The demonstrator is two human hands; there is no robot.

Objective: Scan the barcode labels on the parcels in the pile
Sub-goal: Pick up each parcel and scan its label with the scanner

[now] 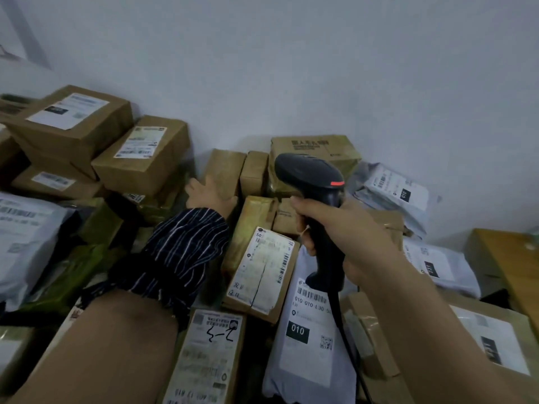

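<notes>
A black barcode scanner [313, 182] with a red trigger strip is gripped by its handle in my right hand [341, 231], head pointing away over the pile; its cable hangs down. My left hand [208, 193], wearing a striped sleeve cover on the forearm, reaches forward and rests with spread fingers on a brown taped parcel [226, 170] near the wall. Below the scanner lie a brown box with a white barcode label [262, 269] and a white poly bag marked 010 [306, 330].
Stacked cardboard boxes [73, 123] rise at the left against the white wall. White poly mailers [393, 191] lie at the right, another large one [23, 237] at far left. A labelled box [210, 360] sits at the bottom. A wooden surface [507, 258] shows at the right edge.
</notes>
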